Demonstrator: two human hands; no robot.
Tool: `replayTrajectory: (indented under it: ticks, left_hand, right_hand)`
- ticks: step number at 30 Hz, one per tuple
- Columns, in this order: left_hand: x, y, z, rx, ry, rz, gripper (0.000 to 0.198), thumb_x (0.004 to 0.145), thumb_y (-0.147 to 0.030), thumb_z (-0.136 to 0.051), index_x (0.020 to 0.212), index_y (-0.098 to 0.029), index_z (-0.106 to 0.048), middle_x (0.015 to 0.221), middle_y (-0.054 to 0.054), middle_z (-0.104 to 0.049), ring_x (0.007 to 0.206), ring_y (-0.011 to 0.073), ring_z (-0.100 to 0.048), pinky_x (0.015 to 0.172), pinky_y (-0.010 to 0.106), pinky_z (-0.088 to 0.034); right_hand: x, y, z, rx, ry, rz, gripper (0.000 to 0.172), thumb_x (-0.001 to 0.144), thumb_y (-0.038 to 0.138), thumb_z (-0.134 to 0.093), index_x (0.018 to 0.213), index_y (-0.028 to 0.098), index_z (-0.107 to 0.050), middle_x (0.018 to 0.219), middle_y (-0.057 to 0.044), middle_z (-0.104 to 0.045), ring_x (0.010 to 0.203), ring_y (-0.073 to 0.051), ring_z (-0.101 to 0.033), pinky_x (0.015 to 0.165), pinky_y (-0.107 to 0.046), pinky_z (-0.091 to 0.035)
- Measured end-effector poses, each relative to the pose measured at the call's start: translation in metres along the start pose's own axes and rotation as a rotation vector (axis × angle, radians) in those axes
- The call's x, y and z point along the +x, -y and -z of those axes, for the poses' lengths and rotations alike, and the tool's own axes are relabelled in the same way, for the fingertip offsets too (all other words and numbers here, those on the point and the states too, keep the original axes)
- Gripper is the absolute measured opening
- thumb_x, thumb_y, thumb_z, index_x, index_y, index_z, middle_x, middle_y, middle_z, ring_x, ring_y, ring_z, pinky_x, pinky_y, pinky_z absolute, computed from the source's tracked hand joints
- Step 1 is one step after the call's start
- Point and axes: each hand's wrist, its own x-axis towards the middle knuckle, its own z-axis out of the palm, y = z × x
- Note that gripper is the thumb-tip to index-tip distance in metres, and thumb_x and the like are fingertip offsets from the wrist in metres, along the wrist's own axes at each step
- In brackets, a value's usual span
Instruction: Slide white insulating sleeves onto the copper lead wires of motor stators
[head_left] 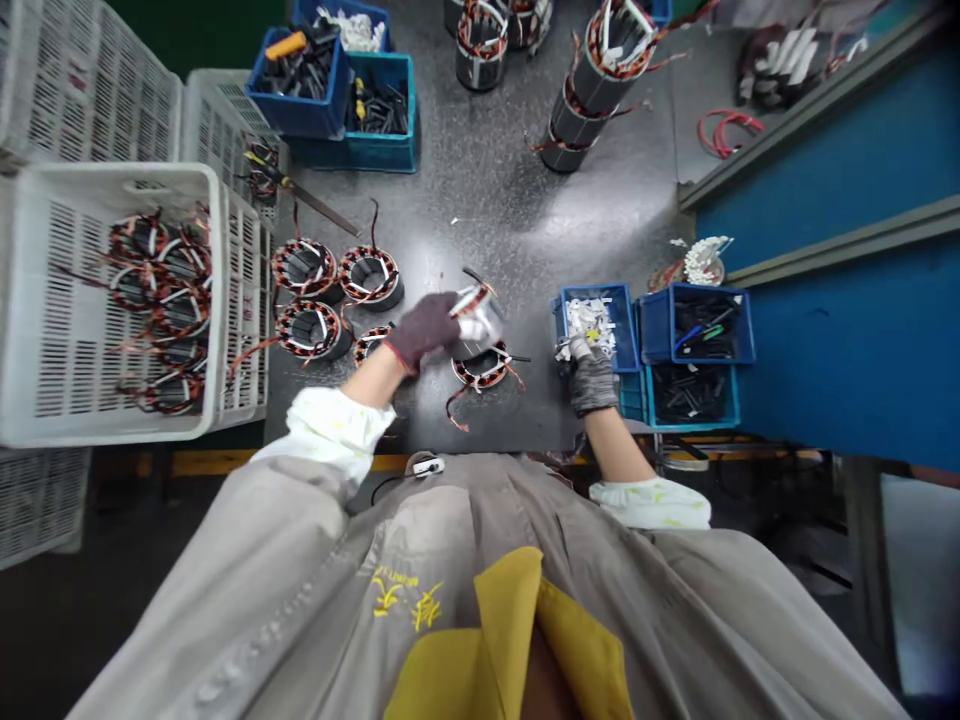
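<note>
My left hand (426,330), in a dark glove with white fingertips, grips a motor stator in front of me; motion smears the fingers. Below them, the stator's wire-wound end (480,370) shows copper windings and loose leads. At the front edge of a blue bin (636,340) is my right hand (591,380), in a grey glove, its fingers bent down at small white pieces (596,322). Whatever those fingers pinch is hidden. Left of my left hand, several wound stators (371,278) stand on the dark metal table (480,200); one is partly covered by that hand.
A white plastic crate (244,300) of stators stands at the left. Blue bins of black pieces (304,80) sit at the back left, others (709,325) at the right. Stacked stators (577,110) stand at the back. A blue panel (847,330) borders the right side.
</note>
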Motion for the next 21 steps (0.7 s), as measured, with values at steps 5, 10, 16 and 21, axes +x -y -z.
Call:
replayTrajectory:
  ticks: [5, 10, 16, 21]
  left_hand:
    - [0.068, 0.019, 0.020, 0.220, -0.193, 0.094, 0.044, 0.097, -0.052, -0.089, 0.115, -0.013, -0.077, 0.128, 0.018, -0.080, 0.116, 0.0348, -0.073, 0.105, 0.054, -0.059]
    - [0.078, 0.023, 0.003, 0.632, -0.182, 0.195, 0.051, 0.102, -0.038, -0.083, 0.144, -0.011, -0.075, 0.151, 0.026, -0.074, 0.139, 0.0449, -0.066, 0.122, 0.070, -0.043]
    - [-0.026, -0.014, -0.028, 0.803, -0.126, 0.010, 0.044, 0.118, -0.040, -0.056, 0.150, -0.018, -0.076, 0.142, 0.024, -0.078, 0.138, 0.0483, -0.066, 0.108, 0.065, -0.051]
    - [-0.069, -0.020, -0.102, 0.794, 0.105, 0.079, 0.035, 0.110, -0.036, -0.064, 0.130, -0.012, -0.081, 0.126, 0.029, -0.080, 0.126, 0.0489, -0.073, 0.102, 0.059, -0.053]
  right_hand:
    - [-0.034, -0.008, 0.009, -0.364, 0.103, 0.154, 0.039, 0.095, 0.060, -0.060, 0.097, 0.023, -0.073, 0.105, -0.015, -0.081, 0.102, -0.032, -0.076, 0.107, -0.050, -0.062]
    - [-0.050, 0.012, -0.017, -0.932, 0.499, 0.434, 0.031, 0.110, 0.030, -0.060, 0.119, 0.018, -0.087, 0.137, -0.020, -0.082, 0.131, -0.035, -0.075, 0.124, -0.048, -0.055]
    - [-0.047, 0.026, -0.039, -1.128, 0.803, 0.520, 0.037, 0.115, 0.024, -0.060, 0.140, 0.012, -0.085, 0.155, -0.021, -0.074, 0.143, -0.035, -0.069, 0.131, -0.048, -0.049]
    - [-0.031, 0.020, -0.052, -1.094, 0.772, 0.531, 0.042, 0.116, 0.021, -0.054, 0.144, 0.010, -0.083, 0.156, -0.023, -0.073, 0.143, -0.036, -0.067, 0.131, -0.050, -0.048]
